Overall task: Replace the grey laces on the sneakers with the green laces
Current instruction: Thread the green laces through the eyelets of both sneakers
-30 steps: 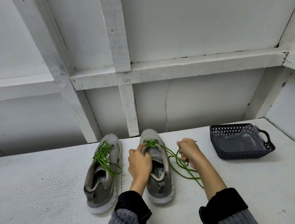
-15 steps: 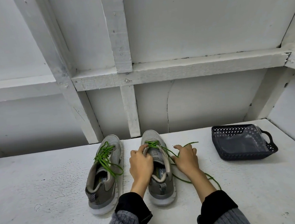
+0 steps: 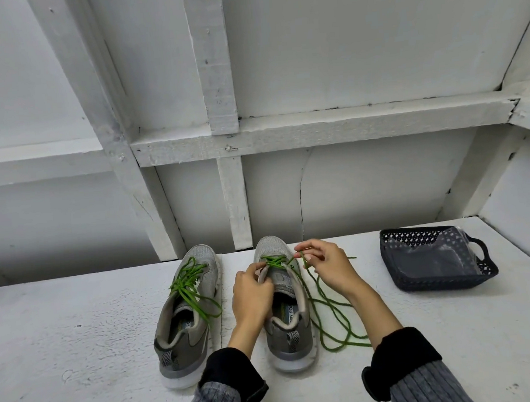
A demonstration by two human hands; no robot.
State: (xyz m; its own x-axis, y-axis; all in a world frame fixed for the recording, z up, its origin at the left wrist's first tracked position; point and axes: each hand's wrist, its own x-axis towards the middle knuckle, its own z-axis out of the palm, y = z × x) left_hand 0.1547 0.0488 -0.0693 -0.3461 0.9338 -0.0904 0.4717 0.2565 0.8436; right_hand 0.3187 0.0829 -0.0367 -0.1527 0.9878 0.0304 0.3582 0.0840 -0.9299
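The right hand point(image 3: 329, 267) pinches the green lace point(image 3: 326, 310) beside the left hand point(image 3: 253, 292), whose grip holds the right sneaker point(image 3: 284, 304) by its eyelet edge.

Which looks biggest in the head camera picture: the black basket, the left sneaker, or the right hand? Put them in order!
1. The left sneaker and the black basket look close in size; the basket sits farther away, so I can't rank them.
2. The right hand looks smallest.
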